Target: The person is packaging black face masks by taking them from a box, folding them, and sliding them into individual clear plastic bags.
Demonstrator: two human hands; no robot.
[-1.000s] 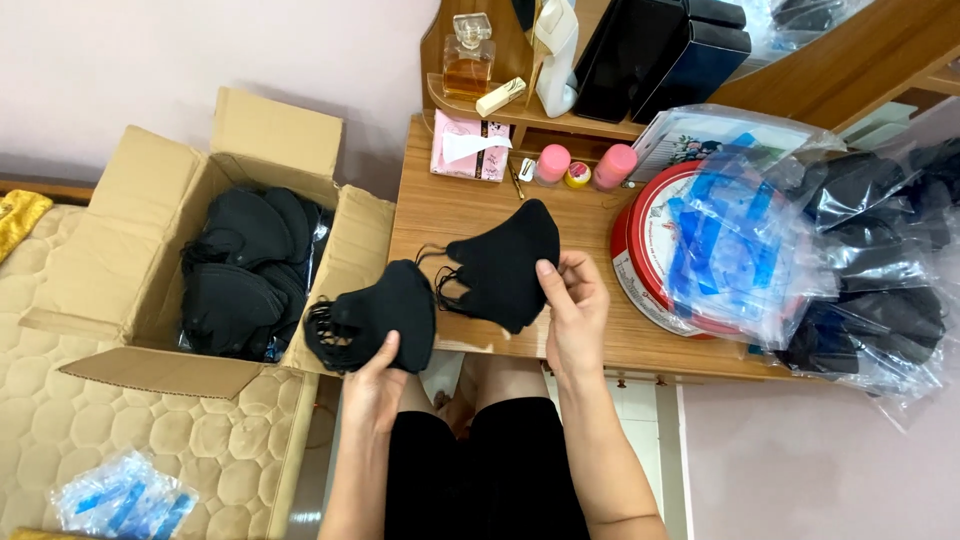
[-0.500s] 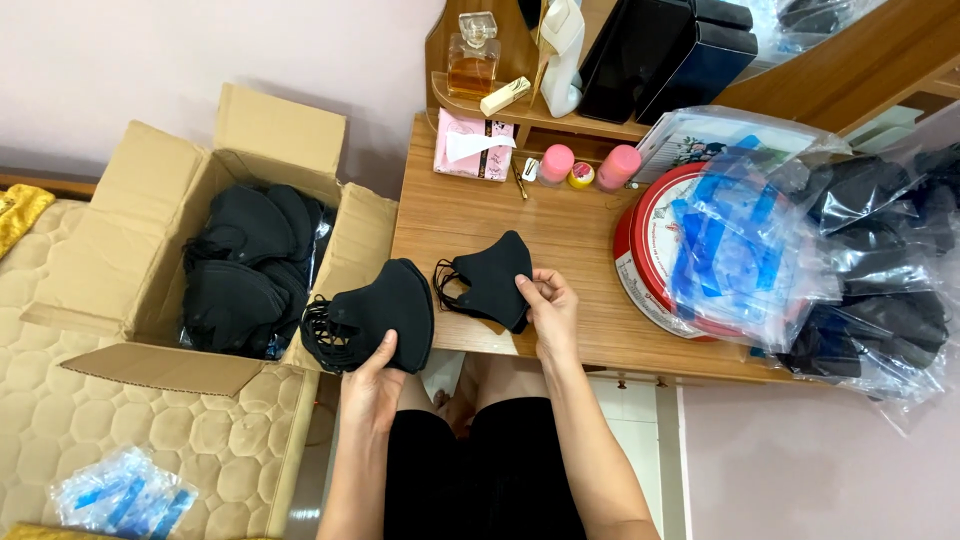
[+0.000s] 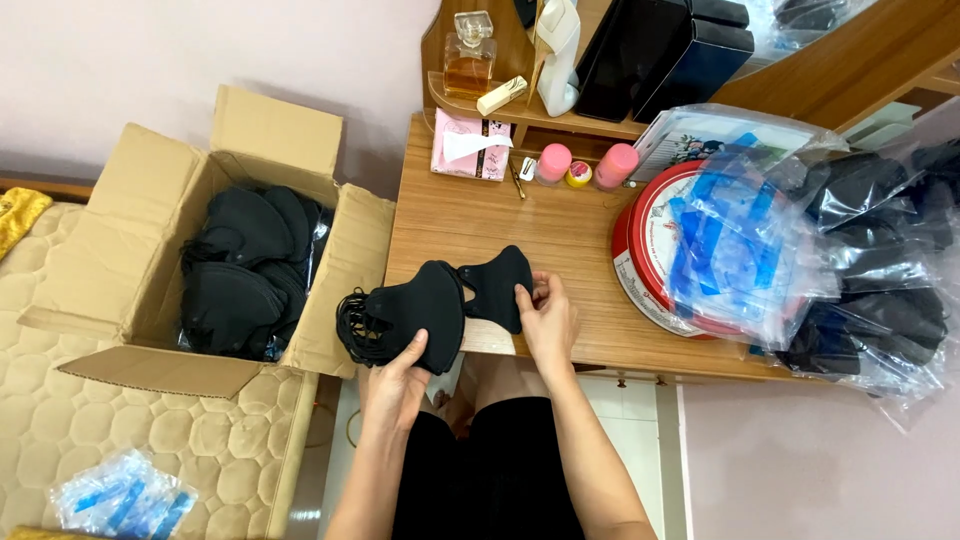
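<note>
Clamping a stack of black masks [image 3: 415,312] in my left hand [image 3: 398,385] while my right hand [image 3: 545,320] is pinching a single mask [image 3: 497,285] at its three o'clock (over the wooden desk's [image 3: 560,225] edge), I'm risking loose ear loops snagging and spilling the stack.

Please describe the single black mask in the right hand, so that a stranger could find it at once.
Start at the wooden desk and go to its front edge, where two hands meet. The right hand pinches one folded black mask against the desktop. Unlike the thick stack in the left hand beside it, it is a single thin piece.
</note>
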